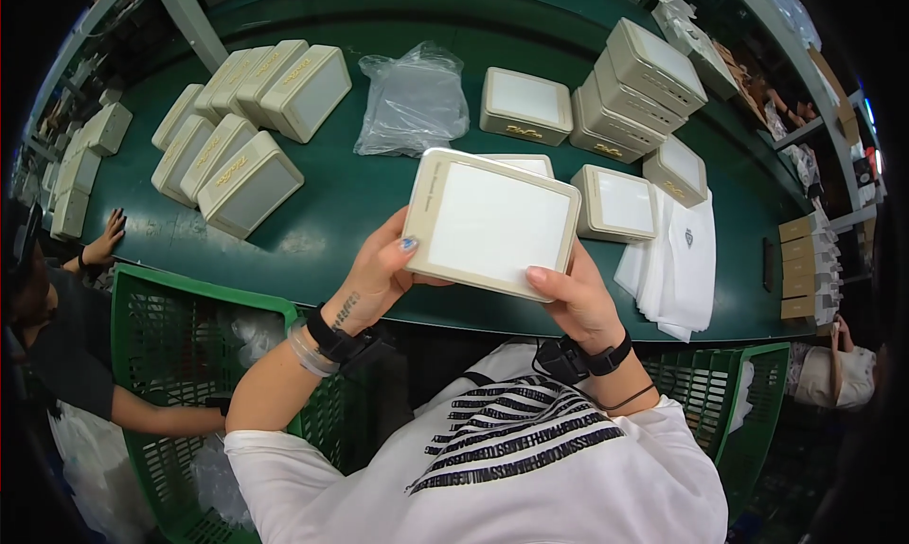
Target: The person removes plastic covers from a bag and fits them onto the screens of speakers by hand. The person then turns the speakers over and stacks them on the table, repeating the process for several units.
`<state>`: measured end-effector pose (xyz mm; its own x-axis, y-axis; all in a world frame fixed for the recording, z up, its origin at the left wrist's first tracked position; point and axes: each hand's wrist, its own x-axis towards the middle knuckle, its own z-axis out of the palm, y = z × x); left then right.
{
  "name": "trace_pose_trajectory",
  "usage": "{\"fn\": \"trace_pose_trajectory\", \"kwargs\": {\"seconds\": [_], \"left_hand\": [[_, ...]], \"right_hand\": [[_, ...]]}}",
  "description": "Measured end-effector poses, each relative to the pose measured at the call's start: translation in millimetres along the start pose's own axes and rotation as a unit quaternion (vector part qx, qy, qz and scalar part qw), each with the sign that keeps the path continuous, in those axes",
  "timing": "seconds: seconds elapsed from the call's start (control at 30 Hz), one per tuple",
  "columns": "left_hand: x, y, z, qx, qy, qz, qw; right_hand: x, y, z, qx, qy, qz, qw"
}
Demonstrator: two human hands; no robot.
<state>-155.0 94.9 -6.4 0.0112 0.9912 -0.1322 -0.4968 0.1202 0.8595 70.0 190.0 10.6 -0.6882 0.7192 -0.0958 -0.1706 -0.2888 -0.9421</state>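
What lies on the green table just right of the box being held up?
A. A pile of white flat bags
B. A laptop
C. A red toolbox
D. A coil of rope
A: a pile of white flat bags lies on the green table, right of the cream box in both hands.

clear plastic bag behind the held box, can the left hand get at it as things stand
Probably not right away: the left hand is gripping the cream box together with the right hand. The clear plastic bag lies beyond it on the green table, with nothing between.
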Motion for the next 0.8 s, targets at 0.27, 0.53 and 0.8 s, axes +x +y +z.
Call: {"fn": "trace_pose_trajectory", "kwargs": {"seconds": [0.27, 0.53, 0.8], "left_hand": [[-4.8, -12.4, 1.8, 0.006, -0.036, 0.066, 0.997], [8.5, -2.6, -10.8, 0.363, -0.05, 0.301, 0.88], [2.9, -8.4, 8.4, 0.314, 0.034, 0.138, 0.939]], "right_hand": [[-0.7, -21.3, -9.5, 0.075, 0.087, -0.002, 0.993], [3.8, -26.5, -27.9, -0.264, -0.194, -0.362, 0.873], [-3.3, -6.2, -45.2, -0.128, -0.125, -0.24, 0.954]]}}
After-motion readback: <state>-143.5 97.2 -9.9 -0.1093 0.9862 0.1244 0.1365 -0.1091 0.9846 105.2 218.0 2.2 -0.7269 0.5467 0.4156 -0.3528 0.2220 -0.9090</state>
